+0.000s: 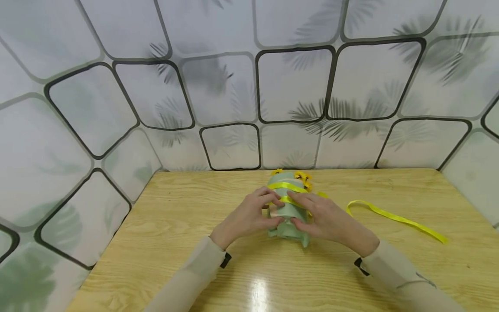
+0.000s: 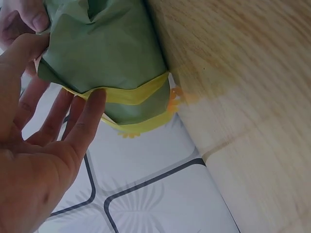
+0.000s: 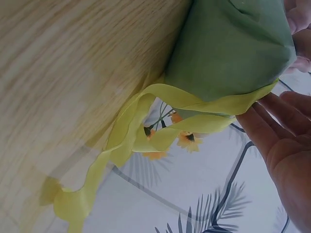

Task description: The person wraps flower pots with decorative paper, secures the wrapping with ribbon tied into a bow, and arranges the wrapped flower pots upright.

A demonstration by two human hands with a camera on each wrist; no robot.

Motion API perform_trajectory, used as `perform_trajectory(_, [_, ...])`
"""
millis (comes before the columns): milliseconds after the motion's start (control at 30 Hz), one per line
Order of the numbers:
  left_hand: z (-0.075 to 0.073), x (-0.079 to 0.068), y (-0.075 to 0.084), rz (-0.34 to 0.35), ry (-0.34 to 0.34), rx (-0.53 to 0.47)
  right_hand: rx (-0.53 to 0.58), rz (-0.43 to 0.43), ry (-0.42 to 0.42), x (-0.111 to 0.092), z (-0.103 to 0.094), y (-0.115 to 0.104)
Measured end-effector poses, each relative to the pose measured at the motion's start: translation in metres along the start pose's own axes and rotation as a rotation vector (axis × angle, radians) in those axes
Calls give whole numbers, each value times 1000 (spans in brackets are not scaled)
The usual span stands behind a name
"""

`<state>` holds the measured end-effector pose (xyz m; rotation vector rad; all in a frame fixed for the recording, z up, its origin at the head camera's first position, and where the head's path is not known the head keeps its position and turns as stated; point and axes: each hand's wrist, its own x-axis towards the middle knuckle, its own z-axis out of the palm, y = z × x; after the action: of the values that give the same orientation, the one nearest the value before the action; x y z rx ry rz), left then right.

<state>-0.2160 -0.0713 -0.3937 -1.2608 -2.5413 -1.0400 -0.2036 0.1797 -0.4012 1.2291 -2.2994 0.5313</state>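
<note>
A bouquet wrapped in pale green paper [image 1: 290, 211] lies on the table, its yellow-orange flowers [image 1: 303, 177] showing at the far end. Yellow ribbon [image 1: 286, 185] passes over the wrapping in two bands. From the left, my left hand [image 1: 253, 213] holds the wrapping, its fingertips at the ribbon and its thumb by the paper's near fold. My right hand [image 1: 329, 219] holds it from the right, thumb close to the left thumb. In the right wrist view, its fingers [image 3: 260, 128] touch the ribbon's edge, and loose ribbon loops [image 3: 129, 128] hang beside the flowers.
A long ribbon tail [image 1: 397, 218] trails across the wooden table [image 1: 183, 216] to the right. Behind the table's far edge stands a patterned backdrop [image 1: 230, 147], which continues along the left and right sides.
</note>
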Motion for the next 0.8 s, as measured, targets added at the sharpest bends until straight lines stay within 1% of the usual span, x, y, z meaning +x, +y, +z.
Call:
perform_trajectory(167, [1,-1,0,16,11,18,-41,-12,-19,0,1,-1])
perform_trajectory(267, [0,-2,-1,11,-13,-2,-43,-16,-11,1,1,-2])
perform_trajectory(333, [-3,-2,-3,-24,-45,-42,-35,-11,-2,2,2,-2])
perform_trajectory(400, [-7,-2,-5,-76,-63,-100,-35,-7,8,4,3,-2])
perform_trajectory(467, [-11,-1,-7,-140,-39,-147,-35,-2,20,5,4,-2])
perform_trajectory(500, [-12,0,-10,-166,-8,-150,-36,-3,27,5,5,-2])
perform_trajectory(567, [-13,4,-15,-203,62,-132,-43,-3,38,6,5,-2])
perform_trajectory(633, [-13,8,-22,-232,120,-89,-46,0,45,6,5,-2])
perform_trajectory(700, [-10,12,-29,-252,137,-55,-50,7,46,6,5,-2])
perform_trajectory(800, [-7,16,-38,-280,118,-58,-51,19,41,6,4,-3])
